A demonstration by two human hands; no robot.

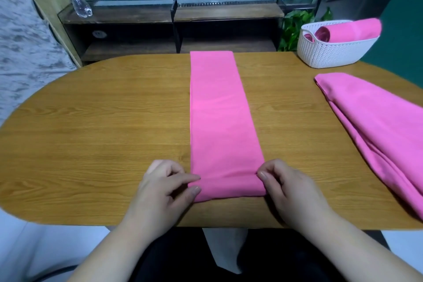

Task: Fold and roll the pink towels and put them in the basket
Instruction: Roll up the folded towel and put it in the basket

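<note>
1. The long pink towel strip (219,110) lies flat down the middle of the wooden table (91,133), running lengthwise away from the person. It seems laid out this way to be rolled from the near end towards the far one.
2. Its near end is turned over into a small roll (229,186), close to the table's near edge.
3. The left hand (164,181) pinches the roll's left end between thumb and forefinger. The right hand (286,188) curls its fingers onto the right end. One hand at each end should keep the roll straight and even.
4. The white basket (332,52) stands at the far right of the table, out of the rolling path.
5. Count:
   - one basket
   - one strip in hand
   - one loosely folded towel (377,126) waiting at the right
   - one rolled towel (350,28) in the basket, with a bit of pink beside it that may be a second; I cannot tell
</note>
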